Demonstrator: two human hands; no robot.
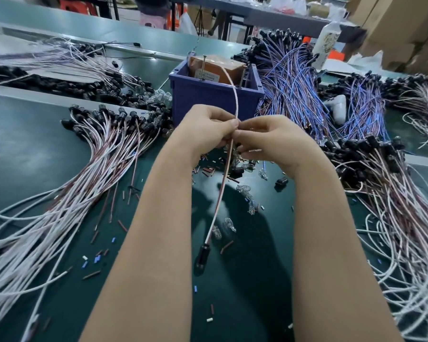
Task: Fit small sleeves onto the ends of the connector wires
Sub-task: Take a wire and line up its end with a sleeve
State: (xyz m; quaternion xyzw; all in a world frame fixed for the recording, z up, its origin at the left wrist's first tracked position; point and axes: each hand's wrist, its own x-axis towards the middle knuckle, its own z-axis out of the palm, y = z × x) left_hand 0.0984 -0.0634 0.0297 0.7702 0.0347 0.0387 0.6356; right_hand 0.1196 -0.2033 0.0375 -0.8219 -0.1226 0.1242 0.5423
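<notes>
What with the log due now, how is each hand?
Left hand: closed, pinching the pink-white wire.
Right hand: closed, pinching a small piece beside that wire; sleeve or wire end, cannot tell.

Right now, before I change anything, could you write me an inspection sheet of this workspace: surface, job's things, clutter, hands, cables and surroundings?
Surface: dark green mat, largely covered with wires.
Job's things: one pink-white wire held upright, black connector hanging at its lower end; loose brown sleeves below the hands.
Clutter: clear bulbs and small blue and white bits scattered about.
Grippers: left hand and right hand both pinch the wire.
Cables: pink-white bundles at left and right; blue bundle behind.
Surroundings: blue bin holding a brown box; cardboard boxes far right.
</notes>
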